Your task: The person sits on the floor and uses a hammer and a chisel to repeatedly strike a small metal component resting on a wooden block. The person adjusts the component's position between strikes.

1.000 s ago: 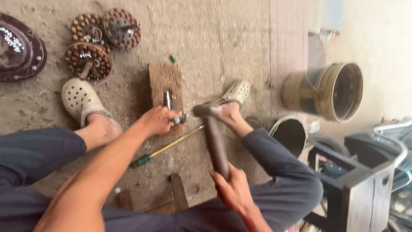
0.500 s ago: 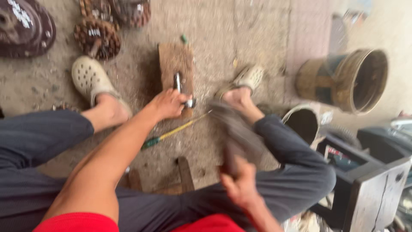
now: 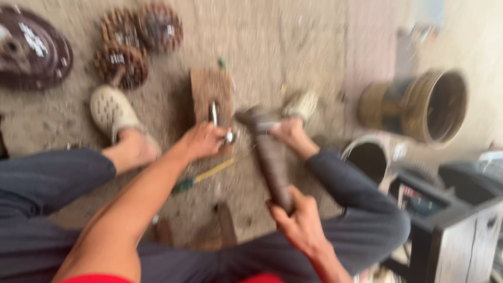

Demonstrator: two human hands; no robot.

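Wooden and worn, the small block (image 3: 211, 94) is lying on the dusty ground (image 3: 262, 47) between my two feet, and a short metal piece (image 3: 214, 112) is standing on it. My left hand (image 3: 201, 140) is reaching down to that piece, its fingers curled around the lower end, where a small bright metal part (image 3: 229, 137) is showing just beside my fingertips. The blur is keeping me from telling how tightly those fingers are closing. My right hand (image 3: 301, 220) is wrapping fully around the bottom of a thick dark handle, and I am holding the hammer (image 3: 267, 152) so that its head is hanging just to the right of the metal piece, near my right foot in its pale clog (image 3: 301, 105). My left foot is sitting in the other pale clog (image 3: 111, 111), well apart on the far side of the block. A screwdriver with a yellow shaft and green handle (image 3: 201, 176) is lying on the ground under my left forearm. Three rusty round wound parts (image 3: 137, 44) are resting beyond the left clog, next to a dark round plate (image 3: 31, 55). A brown drum (image 3: 419, 107) is lying on its side to the right.
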